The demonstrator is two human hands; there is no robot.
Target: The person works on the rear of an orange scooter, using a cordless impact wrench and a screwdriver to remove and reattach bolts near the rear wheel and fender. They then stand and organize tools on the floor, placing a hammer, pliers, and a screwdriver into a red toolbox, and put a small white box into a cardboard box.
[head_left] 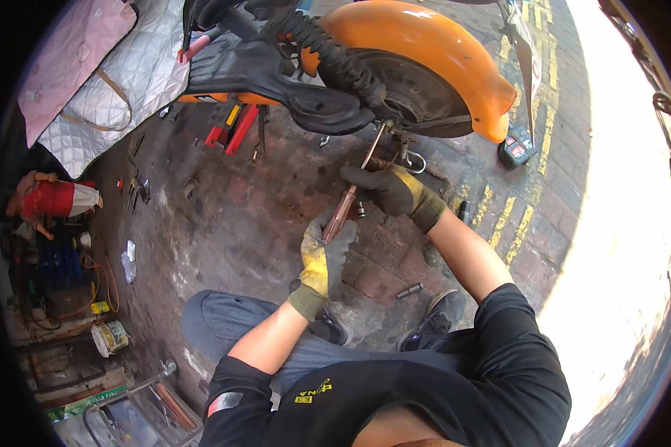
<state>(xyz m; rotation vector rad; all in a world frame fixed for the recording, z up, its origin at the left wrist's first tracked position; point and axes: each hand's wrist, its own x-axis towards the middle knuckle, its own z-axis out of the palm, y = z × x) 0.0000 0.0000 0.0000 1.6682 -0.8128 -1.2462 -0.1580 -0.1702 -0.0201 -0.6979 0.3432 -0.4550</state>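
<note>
My left hand [319, 262], in a grey and yellow work glove, wraps round the reddish-brown handle of a long screwdriver [340, 214]. The metal shaft slants up to the hub area of the rear wheel [417, 93], where its tip meets small parts beside the axle. My right hand [397, 191], gloved alike, has its fingers closed across the shaft just above the handle; part of the grip is hidden. An orange mudguard [414, 30] curves over the wheel, with a black coil shock absorber [334, 56] beside it. A bent metal loop [416, 162] sits just beyond my right hand.
On the stained brick ground lie a small socket [361, 209], a dark cylindrical tool piece [409, 290] and a red jack-like tool [232, 128]. A black power-tool battery [516, 147] rests right of the wheel. Hand tools and a doll [60, 197] are at the left.
</note>
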